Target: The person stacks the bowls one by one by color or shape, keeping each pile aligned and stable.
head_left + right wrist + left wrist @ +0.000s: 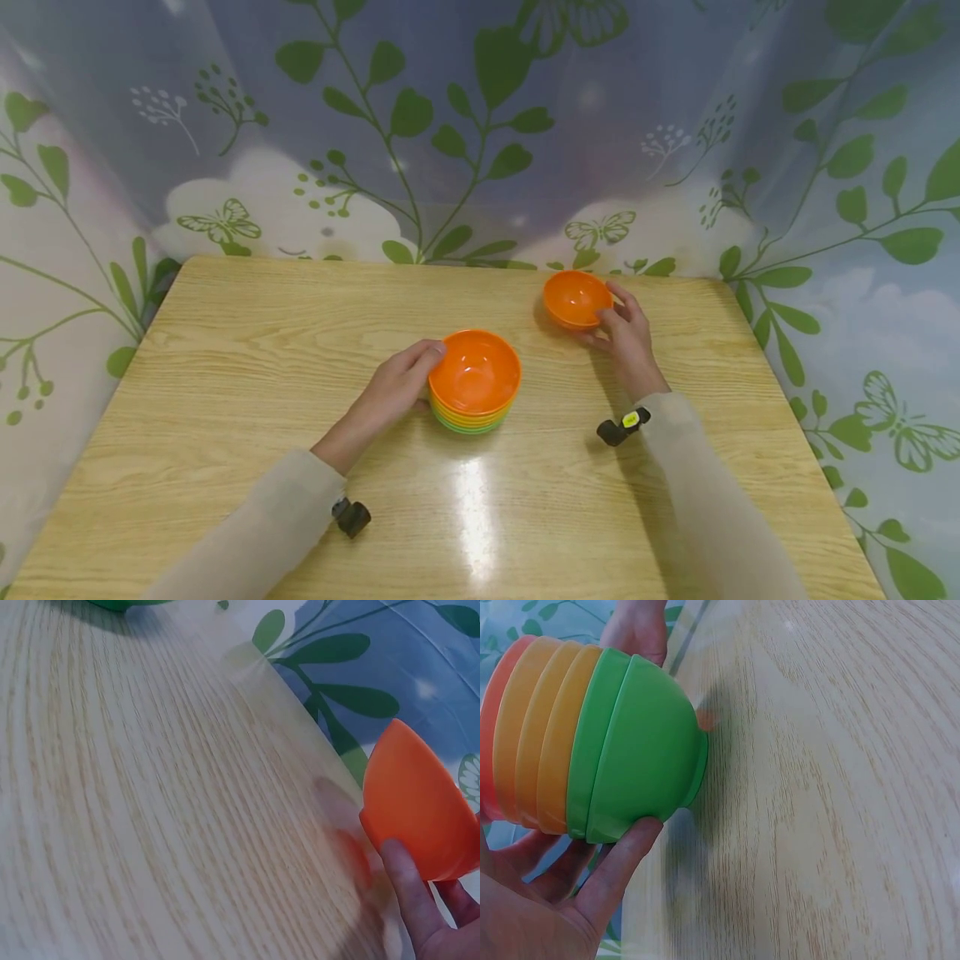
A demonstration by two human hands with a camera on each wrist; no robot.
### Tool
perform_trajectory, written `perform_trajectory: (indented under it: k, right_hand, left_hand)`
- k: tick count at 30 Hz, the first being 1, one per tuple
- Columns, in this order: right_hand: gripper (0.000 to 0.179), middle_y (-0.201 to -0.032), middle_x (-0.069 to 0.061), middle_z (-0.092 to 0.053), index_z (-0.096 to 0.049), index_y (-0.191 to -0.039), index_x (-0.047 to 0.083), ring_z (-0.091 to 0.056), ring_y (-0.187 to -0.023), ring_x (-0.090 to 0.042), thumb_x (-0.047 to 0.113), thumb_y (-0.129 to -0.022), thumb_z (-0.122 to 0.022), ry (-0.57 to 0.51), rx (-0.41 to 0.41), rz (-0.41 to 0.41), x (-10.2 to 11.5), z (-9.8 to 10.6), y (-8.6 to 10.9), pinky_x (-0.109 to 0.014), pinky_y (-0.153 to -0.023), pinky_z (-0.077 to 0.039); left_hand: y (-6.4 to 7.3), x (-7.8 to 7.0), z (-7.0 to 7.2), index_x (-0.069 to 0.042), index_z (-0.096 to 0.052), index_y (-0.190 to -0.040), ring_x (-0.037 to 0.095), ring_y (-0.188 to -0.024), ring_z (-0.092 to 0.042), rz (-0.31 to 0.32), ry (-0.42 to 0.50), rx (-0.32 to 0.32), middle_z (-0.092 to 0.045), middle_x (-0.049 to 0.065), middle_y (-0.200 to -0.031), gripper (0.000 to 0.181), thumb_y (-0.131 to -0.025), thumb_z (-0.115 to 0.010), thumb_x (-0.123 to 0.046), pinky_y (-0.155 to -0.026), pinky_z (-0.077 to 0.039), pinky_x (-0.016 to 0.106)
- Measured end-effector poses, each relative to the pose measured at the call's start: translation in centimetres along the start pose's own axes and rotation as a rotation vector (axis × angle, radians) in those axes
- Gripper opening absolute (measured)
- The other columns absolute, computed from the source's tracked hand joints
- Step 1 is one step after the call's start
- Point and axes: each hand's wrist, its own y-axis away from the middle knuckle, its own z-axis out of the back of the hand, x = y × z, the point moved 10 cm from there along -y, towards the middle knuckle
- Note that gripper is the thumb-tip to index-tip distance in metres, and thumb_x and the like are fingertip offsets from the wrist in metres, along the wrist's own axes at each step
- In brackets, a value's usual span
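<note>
A stack of nested bowls [476,375] is near the middle of the table, orange on top, yellow-orange below and green at the bottom. My left hand [393,379] grips the stack from its left side, thumb at the top rim. In the left wrist view, fingers [619,862] lie under the green bowl [641,742], whose foot appears slightly above the wood. Farther back on the right, my right hand [628,337] holds a single orange bowl [577,298] by its right side. In the right wrist view that orange bowl [412,799] is raised off the table, its reflection below.
The wooden table [225,417] reaches back to a patterned curtain [450,125] with green leaves and butterflies. More of this curtain hangs along both sides. Small black cameras [351,517] are strapped to both wrists.
</note>
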Motion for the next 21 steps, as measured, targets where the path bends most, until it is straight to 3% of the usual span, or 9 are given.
perform_trajectory:
  k: [7, 11, 21]
  right_hand:
    - [0.064, -0.168, -0.011, -0.034, -0.034, -0.171, 0.029, -0.055, -0.134, -0.021, 0.011, -0.111, -0.047, 0.045, 0.032, -0.002, 0.4, -0.5, 0.9, -0.037, -0.108, -0.061]
    - [0.063, -0.168, -0.012, -0.035, -0.034, -0.171, 0.027, -0.053, -0.136, -0.023, 0.010, -0.111, -0.047, 0.044, 0.058, 0.004, 0.9, -1.2, 1.6, -0.042, -0.111, -0.059]
    - [0.060, -0.160, -0.008, -0.046, -0.040, -0.168, 0.020, -0.059, -0.122, -0.017, 0.008, -0.110, -0.050, 0.072, 0.121, 0.068, 3.2, -3.7, 3.5, -0.051, -0.109, -0.060]
  left_hand:
    - [-0.2, 0.1, 0.0, -0.014, -0.060, -0.154, 0.030, -0.122, -0.070, 0.004, -0.016, -0.009, -0.065, 0.016, -0.152, 0.057, -0.115, -0.046, -0.052, -0.086, -0.069, 0.043]
    - [-0.2, 0.1, 0.0, -0.014, -0.060, -0.155, 0.030, -0.122, -0.070, 0.006, -0.015, -0.008, -0.064, 0.016, -0.153, 0.057, -0.115, -0.046, -0.052, -0.087, -0.069, 0.043]
    - [-0.2, 0.2, 0.1, -0.014, -0.059, -0.156, 0.031, -0.125, -0.069, 0.006, -0.011, -0.008, -0.064, 0.015, -0.153, 0.058, -0.115, -0.045, -0.053, -0.089, -0.068, 0.043]
